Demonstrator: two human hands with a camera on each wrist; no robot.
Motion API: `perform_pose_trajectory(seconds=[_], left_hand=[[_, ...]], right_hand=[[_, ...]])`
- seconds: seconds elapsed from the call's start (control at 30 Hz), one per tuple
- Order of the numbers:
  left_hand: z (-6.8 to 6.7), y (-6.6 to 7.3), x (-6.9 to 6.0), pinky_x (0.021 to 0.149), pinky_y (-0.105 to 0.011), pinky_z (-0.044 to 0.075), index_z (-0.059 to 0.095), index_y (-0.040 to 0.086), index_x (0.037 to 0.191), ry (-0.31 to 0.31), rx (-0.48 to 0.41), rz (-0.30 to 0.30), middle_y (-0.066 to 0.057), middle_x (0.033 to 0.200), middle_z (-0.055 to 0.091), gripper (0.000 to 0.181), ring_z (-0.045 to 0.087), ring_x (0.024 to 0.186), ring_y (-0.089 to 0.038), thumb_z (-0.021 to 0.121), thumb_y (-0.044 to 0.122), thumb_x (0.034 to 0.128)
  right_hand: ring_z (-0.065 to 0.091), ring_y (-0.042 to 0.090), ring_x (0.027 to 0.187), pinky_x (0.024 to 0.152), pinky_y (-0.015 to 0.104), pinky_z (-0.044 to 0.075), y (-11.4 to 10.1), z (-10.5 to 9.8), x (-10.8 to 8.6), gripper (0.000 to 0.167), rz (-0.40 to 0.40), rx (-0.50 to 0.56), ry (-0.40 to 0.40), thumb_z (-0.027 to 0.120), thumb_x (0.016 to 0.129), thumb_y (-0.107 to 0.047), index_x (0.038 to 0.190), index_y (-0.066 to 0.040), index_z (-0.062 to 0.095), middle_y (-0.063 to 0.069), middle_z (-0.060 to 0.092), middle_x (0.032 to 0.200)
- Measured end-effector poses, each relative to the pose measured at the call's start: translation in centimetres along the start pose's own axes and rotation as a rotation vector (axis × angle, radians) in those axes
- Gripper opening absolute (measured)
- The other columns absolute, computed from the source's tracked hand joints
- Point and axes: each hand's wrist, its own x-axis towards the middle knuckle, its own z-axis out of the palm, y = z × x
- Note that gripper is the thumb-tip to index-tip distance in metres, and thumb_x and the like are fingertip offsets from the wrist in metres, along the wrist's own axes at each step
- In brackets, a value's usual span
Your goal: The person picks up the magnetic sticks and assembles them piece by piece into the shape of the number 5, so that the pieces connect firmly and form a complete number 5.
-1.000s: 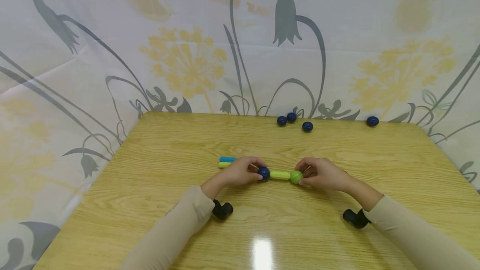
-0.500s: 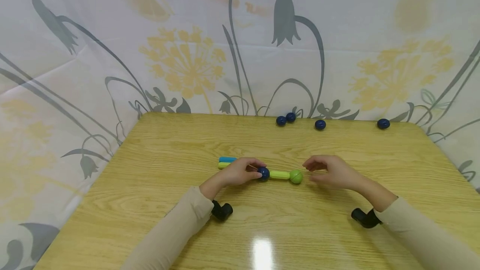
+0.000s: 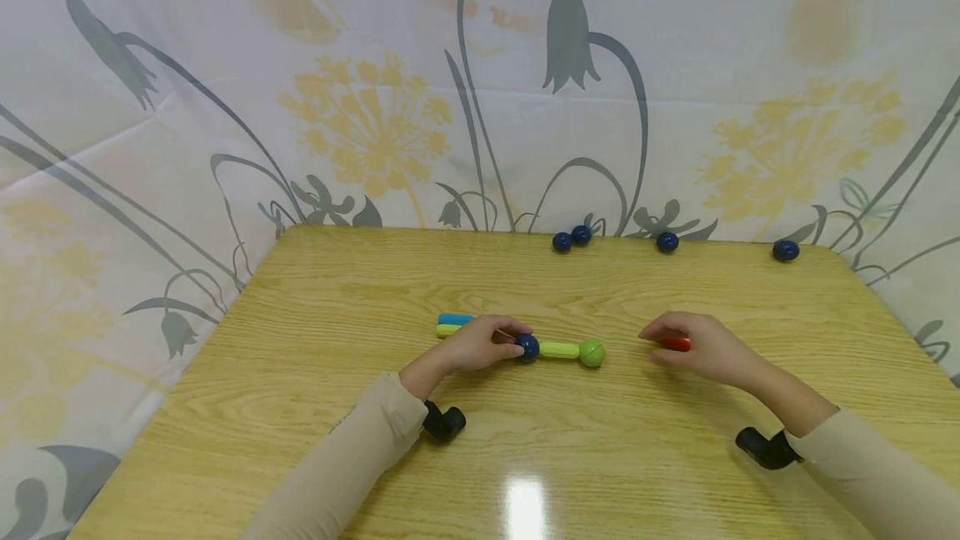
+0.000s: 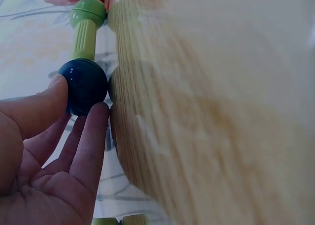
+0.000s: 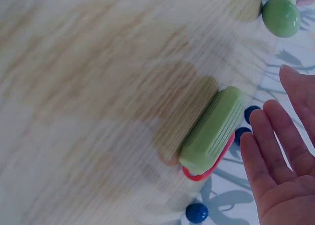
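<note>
A dark blue ball (image 3: 527,347), a yellow-green rod (image 3: 559,350) and a green ball (image 3: 592,353) are joined in one line on the table. My left hand (image 3: 480,343) pinches the blue ball between thumb and fingers, as the left wrist view also shows. To the right of the green ball, my right hand (image 3: 701,347) hovers with relaxed, parted fingers, touching nothing. Beside it in the right wrist view lie a light green rod (image 5: 212,130) and a red piece (image 5: 209,169); the head view shows only part of the red piece (image 3: 676,343), under the hand.
Blue (image 3: 455,319) and yellow-green (image 3: 448,330) rods lie side by side left of my left hand. Along the table's back edge are several dark blue balls (image 3: 667,242), two of them close together. A patterned cloth (image 3: 390,132) hangs behind the table.
My right hand has let go of the green ball and moved right, over the red piece. Two dark blue balls at the back have rolled rightward. My left hand has stayed in place.
</note>
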Motion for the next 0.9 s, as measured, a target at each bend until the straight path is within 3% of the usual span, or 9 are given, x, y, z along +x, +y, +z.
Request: perform_pose_trajectory(seconds=[0.37, 0.77, 0.9], left_hand=[[0.0, 0.1, 0.0, 0.086, -0.032, 0.047, 0.057, 0.007, 0.126, 0.004, -0.014, -0.016, -0.009, 0.120, 0.057, 0.032, 0.055, 0.110, -0.024, 0.056, 0.011, 0.0944], [0.0, 0.1, 0.1, 0.088, -0.032, 0.045, 0.056, 0.008, 0.129, 0.005, 0.012, -0.029, -0.007, 0.121, 0.057, 0.034, 0.054, 0.109, -0.022, 0.054, 0.015, 0.0962], [-0.1, 0.1, 0.1, 0.088, -0.033, 0.045, 0.056, 0.008, 0.129, 0.007, 0.019, -0.027, -0.007, 0.120, 0.057, 0.033, 0.054, 0.109, -0.023, 0.053, 0.014, 0.0967]], right_hand=[[0.060, 0.012, 0.077, 0.065, 0.032, 0.050, 0.6, -0.1, -1.5, 0.024, -0.032, 0.000, 0.044, 0.077, 0.073, -0.003, 0.096, -0.004, 0.068, 0.002, 0.065, 0.090], [0.058, 0.006, 0.075, 0.062, 0.027, 0.050, 1.1, -0.1, -2.1, 0.023, -0.018, 0.013, 0.018, 0.077, 0.073, -0.001, 0.093, -0.005, 0.067, 0.000, 0.063, 0.087], [0.055, 0.004, 0.072, 0.060, 0.025, 0.049, 1.1, 0.0, -2.2, 0.023, 0.019, 0.042, -0.029, 0.076, 0.074, -0.002, 0.095, -0.002, 0.066, -0.002, 0.061, 0.085]])
